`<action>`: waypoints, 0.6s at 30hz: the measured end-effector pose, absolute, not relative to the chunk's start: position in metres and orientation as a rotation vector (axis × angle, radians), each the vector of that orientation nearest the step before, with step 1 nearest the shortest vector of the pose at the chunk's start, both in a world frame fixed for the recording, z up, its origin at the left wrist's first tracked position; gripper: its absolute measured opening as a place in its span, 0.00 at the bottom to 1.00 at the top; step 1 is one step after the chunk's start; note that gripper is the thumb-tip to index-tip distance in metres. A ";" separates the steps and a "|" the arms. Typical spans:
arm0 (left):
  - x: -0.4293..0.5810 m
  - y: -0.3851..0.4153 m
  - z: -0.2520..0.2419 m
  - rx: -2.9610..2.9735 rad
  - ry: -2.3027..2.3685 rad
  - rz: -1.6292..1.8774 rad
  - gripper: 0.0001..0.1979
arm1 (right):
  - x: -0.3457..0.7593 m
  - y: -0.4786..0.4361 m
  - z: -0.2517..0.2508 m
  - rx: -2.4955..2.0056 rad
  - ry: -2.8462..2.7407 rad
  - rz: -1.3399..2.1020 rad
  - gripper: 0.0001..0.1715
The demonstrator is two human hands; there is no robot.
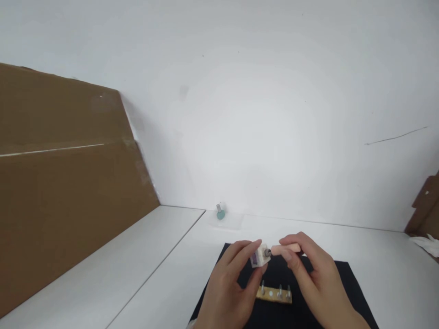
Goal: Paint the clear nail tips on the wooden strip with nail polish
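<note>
My left hand (228, 283) is closed around a small white square nail polish bottle (259, 257) with a purple mark on its side. The bottle is tilted, its dark neck pointing right. Between the thumb and fingers of my right hand (313, 269) is a long peach-coloured cap (290, 248), lying nearly level. The cap's left end is right by the bottle neck; whether they touch I cannot tell. Below the hands, a tan strip (278, 297) carries several upright clear nail tips and lies on a black mat (270, 317). My left hand hides part of the strip.
At the back of the white table (164, 256), a teal bottle with a silver cap (220, 213) stands near the white wall. A tall brown cardboard panel (68, 183) borders the left side. Cardboard (427, 203) and some white crumpled material (425, 244) are at the far right.
</note>
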State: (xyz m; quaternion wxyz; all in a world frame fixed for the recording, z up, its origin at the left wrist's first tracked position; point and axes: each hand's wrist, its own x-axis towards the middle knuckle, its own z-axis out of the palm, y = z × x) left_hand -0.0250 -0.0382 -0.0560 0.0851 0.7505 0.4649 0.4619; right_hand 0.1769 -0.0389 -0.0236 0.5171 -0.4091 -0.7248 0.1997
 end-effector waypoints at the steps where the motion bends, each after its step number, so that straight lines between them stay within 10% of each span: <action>1: -0.025 -0.039 -0.054 2.233 1.379 1.371 0.18 | 0.177 -0.038 -0.025 -1.004 -1.738 0.535 0.11; 18: -0.015 -0.034 -0.019 1.745 1.286 1.334 0.17 | 0.179 -0.023 -0.031 -0.982 -1.404 1.085 0.22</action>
